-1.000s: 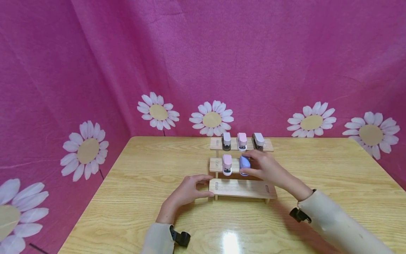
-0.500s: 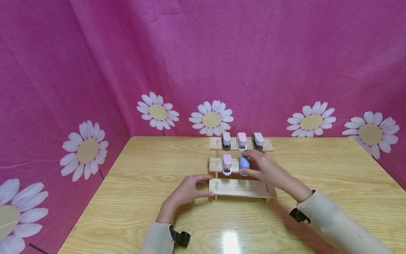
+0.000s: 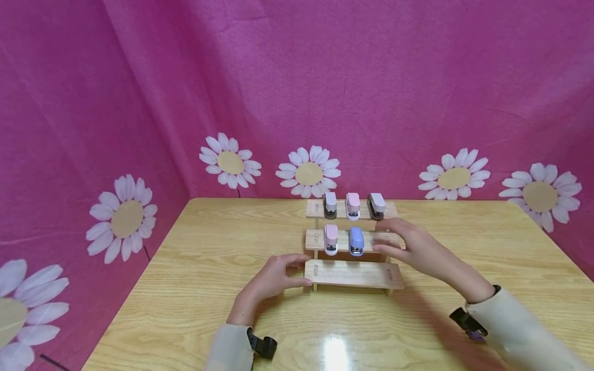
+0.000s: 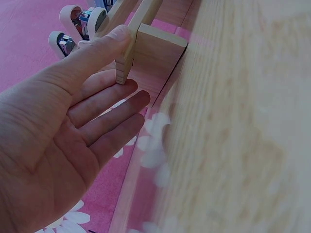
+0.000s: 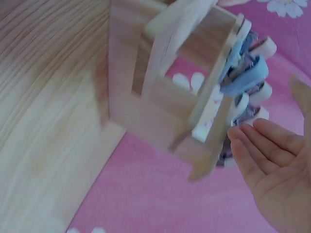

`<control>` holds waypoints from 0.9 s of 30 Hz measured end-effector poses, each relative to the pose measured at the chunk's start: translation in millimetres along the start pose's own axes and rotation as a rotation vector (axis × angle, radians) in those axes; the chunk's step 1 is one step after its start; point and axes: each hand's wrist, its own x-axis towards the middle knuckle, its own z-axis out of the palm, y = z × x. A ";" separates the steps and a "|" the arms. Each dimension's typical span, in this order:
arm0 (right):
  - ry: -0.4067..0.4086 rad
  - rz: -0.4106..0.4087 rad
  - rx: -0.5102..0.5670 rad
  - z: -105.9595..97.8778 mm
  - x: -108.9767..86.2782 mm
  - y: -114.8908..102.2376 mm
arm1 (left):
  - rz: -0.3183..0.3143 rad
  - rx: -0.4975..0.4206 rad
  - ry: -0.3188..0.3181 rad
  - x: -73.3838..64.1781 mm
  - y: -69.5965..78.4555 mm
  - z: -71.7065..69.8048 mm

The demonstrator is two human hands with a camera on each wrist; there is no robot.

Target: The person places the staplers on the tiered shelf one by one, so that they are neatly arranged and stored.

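Note:
A three-step wooden display stand (image 3: 352,273) bears several mini staplers. On its middle step, a pink stapler (image 3: 331,238) sits at left and a blue stapler (image 3: 356,238) beside it. My left hand (image 3: 271,278) holds the left end of the lowest step; in the left wrist view the thumb (image 4: 116,36) lies on one side of the board and fingers on the other. Just right of the blue stapler, my right hand (image 3: 429,252) is by the right end of the middle step, fingers loosely extended and holding nothing.
On the top step stand a grey-white stapler (image 3: 330,205), a pink one (image 3: 353,206) and another pale one (image 3: 377,206). The stand rests on a wood-grain table (image 3: 232,232). Behind it hangs a pink curtain (image 3: 371,93) with daisies.
My right hand has let go of the blue stapler and moved right, leaving it upright on the middle step. The left hand has kept its place.

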 end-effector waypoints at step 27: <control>-0.523 0.059 0.556 -50.5 -125.9 91.7 | -0.005 0.007 -0.004 -0.1 2.6 0.8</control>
